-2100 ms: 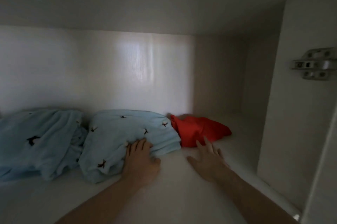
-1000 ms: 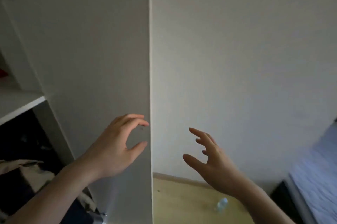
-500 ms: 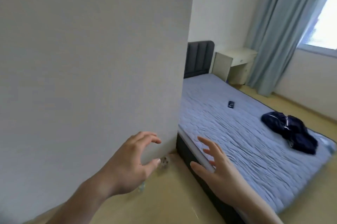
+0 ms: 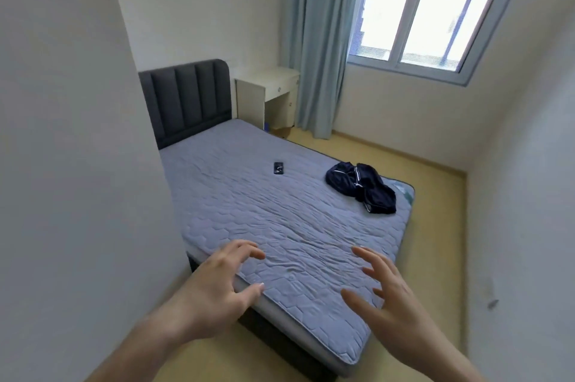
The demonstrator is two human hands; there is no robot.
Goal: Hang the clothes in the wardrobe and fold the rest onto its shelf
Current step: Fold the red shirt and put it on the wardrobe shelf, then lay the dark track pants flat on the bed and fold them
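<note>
Clothes [image 4: 362, 187] are lying in one dark, crumpled heap on the bed [image 4: 280, 219], near its far right corner, well apart from both of your hands. That heap, navy with thin white stripes, looks like the only garment left out here, so you are probably close to the end: it is waiting to be fetched and then hung or folded. The wardrobe and its shelf are not showing from where you are looking, so how much is already put away cannot be judged.

Your left hand [image 4: 217, 291] is hovering over the near corner of the bed, fingers spread and loosely curved, holding nothing. Your right hand [image 4: 389, 291] is doing the same further right over the mattress, fingers apart and empty.

A small black phone-like object [image 4: 278, 168] is lying on the bed left of the clothes, well apart from them. Beyond the bed's head end, a pale desk [image 4: 267, 82] is standing beside a blue-grey curtain [image 4: 317, 39] and a bright window [image 4: 413, 1]. Nothing is blocking your way to the heap except the width of the bed; walking round along the bare floor [image 4: 435, 182] on its right side looks easier than leaning across.
</note>
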